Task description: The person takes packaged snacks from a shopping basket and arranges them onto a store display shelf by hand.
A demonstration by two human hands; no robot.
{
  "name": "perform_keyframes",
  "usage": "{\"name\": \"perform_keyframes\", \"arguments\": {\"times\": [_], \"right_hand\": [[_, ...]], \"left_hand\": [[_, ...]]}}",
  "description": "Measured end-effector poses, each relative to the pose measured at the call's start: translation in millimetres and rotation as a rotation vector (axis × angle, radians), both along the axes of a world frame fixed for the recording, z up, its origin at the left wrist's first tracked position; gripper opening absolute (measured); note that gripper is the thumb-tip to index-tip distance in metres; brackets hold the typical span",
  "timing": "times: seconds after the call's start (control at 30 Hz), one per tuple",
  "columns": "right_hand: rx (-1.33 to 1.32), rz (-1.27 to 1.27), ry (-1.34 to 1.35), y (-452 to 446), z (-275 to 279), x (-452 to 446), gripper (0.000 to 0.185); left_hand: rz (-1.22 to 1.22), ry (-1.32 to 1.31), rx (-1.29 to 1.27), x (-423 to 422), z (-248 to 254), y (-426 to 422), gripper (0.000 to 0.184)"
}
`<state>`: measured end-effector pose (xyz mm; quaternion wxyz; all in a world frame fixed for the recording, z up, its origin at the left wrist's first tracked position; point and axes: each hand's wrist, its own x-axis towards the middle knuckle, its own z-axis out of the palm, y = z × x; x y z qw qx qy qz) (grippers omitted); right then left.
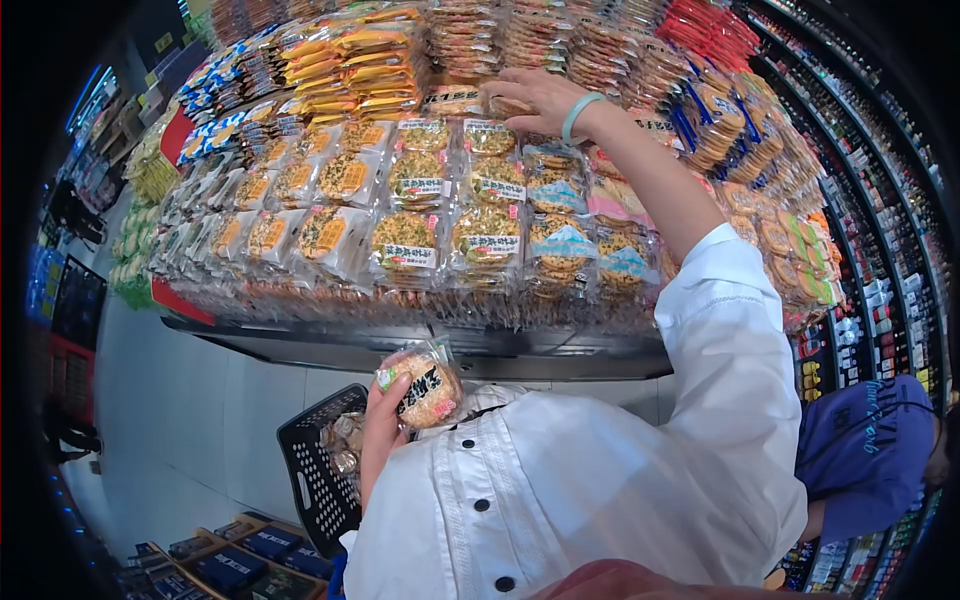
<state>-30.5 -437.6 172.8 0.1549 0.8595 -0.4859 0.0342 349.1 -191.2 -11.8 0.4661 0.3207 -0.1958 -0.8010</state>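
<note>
At lower centre, the left hand is pinching 1 cracker packet, which is jutting rightward from the thumb. At upper centre, the right hand is bending its fingers beside displayed packets; I cannot tell whether they're gripping.

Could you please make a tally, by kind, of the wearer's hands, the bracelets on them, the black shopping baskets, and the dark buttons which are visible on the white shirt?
Hands: 2 (left hand holding wrapped crackers, right hand at the packet stacks)
Bracelet: 1
Black basket: 1
Dark buttons: 3
Total: 7
</note>
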Motion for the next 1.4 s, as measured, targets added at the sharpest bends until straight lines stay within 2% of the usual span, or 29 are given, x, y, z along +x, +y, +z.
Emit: {"name": "perform_keyframes", "arguments": {"times": [0.13,0.27,0.47,0.77,0.9,0.97,1.03,1.07,1.13,1.27,1.4], "right_hand": [[0.001,0.007,0.19,-8,-6,5,0.052],[-0.008,-0.018,0.076,-12,-13,-8,0.049],[0.073,-0.209,0.171,4,3,3,0.051],[0.037,-0.227,0.175,9,3,5,0.053],[-0.061,-0.09,-0.015,20,5,2,0.056],[-0.101,0.085,-0.123,40,22,20,0.053],[0.163,0.205,-0.338,72,40,55,0.049],[0.24,0.274,-0.349,89,45,78,0.048],[0.012,0.478,-0.151,116,40,110,0.049],[0.139,0.665,-0.147,157,34,167,0.056],[0.257,0.739,-0.193,164,4,199,0.068]], "left_hand": [[-0.007,0.007,-0.012,2,-2,0,0.038],[-0.004,0.011,0.003,3,-3,1,0.037],[0.029,0.021,0.054,1,2,-1,0.038],[0.025,0.019,0.045,5,4,-1,0.038],[0.062,0.036,0.084,12,-6,-9,0.035],[0.115,0.071,0.111,16,-7,-14,0.035],[0.07,0.21,0.093,22,-3,-18,0.038],[0.076,0.242,0.088,23,1,-19,0.041],[0.098,0.273,0.07,26,9,-20,0.044],[0.137,0.236,-0.019,22,29,-19,0.044],[0.177,0.147,-0.077,25,40,-17,0.044]]}}
